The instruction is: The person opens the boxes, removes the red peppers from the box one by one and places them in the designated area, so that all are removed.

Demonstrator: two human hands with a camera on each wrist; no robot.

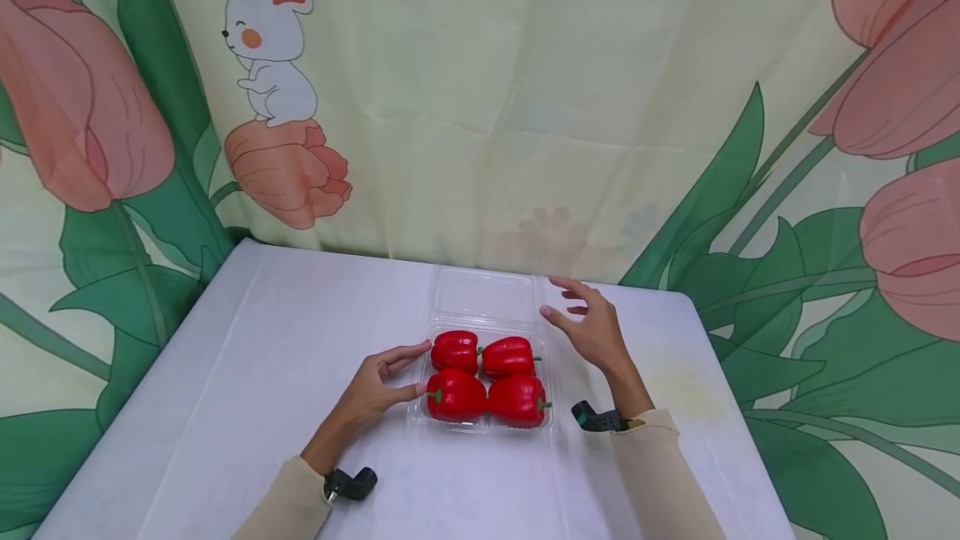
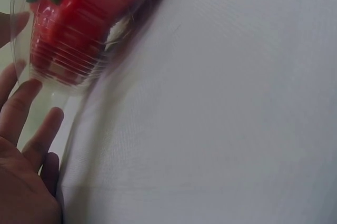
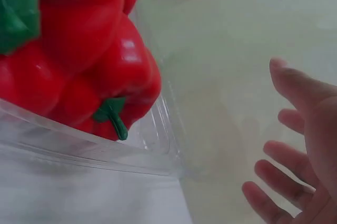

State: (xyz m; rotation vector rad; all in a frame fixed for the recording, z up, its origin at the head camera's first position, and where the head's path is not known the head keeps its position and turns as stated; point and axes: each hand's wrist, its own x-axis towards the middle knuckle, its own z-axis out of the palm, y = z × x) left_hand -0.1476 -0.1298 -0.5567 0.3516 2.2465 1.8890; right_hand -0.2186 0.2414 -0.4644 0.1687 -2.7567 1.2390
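Observation:
Several red bell peppers (image 1: 454,395) with green stems lie in a clear plastic clamshell box (image 1: 482,424). Its see-through lid (image 1: 483,294) is folded back toward the far table edge. At the box's left side, my left hand (image 1: 375,386) has its fingers spread, with thumb and fingertips at the rim. The left wrist view shows these fingers (image 2: 21,108) against the ribbed plastic wall. My right hand (image 1: 592,327) is raised beside the right edge of the lid, apart from it, fingers loosely bent around nothing. In the right wrist view a pepper (image 3: 126,71) shows inside the box corner.
A white cloth covers the table (image 1: 247,373). Behind it hangs a curtain (image 1: 465,107) printed with tulips and a rabbit. Dark wrist cameras (image 1: 351,484) sit at both beige sleeves (image 1: 660,473).

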